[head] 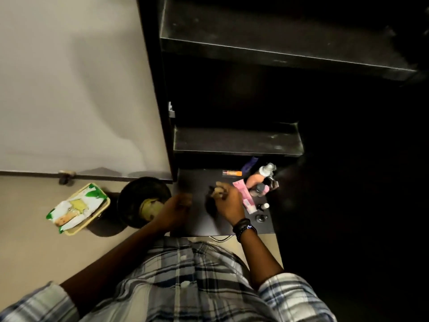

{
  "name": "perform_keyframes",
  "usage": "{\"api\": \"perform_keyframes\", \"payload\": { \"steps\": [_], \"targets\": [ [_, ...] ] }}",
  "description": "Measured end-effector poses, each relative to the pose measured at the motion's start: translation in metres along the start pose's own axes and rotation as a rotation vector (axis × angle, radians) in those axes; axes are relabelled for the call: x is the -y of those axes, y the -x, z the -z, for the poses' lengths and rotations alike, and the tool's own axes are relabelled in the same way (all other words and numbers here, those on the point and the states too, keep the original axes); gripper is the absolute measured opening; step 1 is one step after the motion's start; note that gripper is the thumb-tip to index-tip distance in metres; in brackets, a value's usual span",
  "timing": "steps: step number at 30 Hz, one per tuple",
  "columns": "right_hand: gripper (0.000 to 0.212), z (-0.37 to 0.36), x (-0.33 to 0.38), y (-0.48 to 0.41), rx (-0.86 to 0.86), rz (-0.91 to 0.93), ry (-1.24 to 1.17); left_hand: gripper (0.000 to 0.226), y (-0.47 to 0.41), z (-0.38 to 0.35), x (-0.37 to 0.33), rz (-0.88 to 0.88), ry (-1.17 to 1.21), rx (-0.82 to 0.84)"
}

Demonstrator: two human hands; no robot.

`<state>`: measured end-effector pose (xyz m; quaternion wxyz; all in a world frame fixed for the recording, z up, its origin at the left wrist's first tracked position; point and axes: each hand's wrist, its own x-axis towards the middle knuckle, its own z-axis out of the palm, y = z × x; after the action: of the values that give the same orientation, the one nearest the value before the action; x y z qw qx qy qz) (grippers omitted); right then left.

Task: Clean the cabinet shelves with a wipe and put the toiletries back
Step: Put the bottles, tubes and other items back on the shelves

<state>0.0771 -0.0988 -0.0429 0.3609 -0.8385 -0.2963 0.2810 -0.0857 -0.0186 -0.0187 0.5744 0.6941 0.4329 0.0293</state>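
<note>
A wipes pack lies on the floor beside a black bin. The left hand is over the bottom shelf with its fingers curled. I cannot tell if it holds anything. The right hand pinches a small tan thing. The toiletries sit just right of it, on the same shelf.

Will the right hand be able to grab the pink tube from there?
Probably yes. The pink tube lies right beside the right hand with nothing between, though its fingers hold a small object.
</note>
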Motion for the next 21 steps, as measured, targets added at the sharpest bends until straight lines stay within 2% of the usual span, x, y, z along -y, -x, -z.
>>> {"api": "perform_keyframes", "payload": {
  "steps": [2,4,8,12,16,21],
  "targets": [
    [0.022,0.024,0.008,-0.003,-0.168,0.018,0.034,0.039,-0.006,-0.005,0.001,0.021,-0.008,-0.021],
    [0.022,0.054,0.006,-0.005,-0.283,0.020,0.049,0.037,-0.014,-0.018,-0.007,-0.001,-0.069,-0.038],
    [0.030,0.093,-0.007,-0.019,-0.396,0.026,0.130,0.038,-0.025,-0.032,-0.026,-0.078,-0.110,-0.018],
    [0.045,0.117,-0.015,-0.034,-0.297,0.009,0.259,0.069,-0.049,-0.051,-0.033,-0.196,-0.104,-0.093],
    [0.048,0.128,-0.014,-0.049,-0.164,-0.015,0.382,0.060,-0.062,-0.066,-0.076,-0.234,-0.225,-0.060],
    [0.031,0.136,-0.015,-0.066,-0.077,0.042,0.526,0.064,-0.088,-0.085,-0.120,-0.318,-0.509,-0.005]
  ]
}}
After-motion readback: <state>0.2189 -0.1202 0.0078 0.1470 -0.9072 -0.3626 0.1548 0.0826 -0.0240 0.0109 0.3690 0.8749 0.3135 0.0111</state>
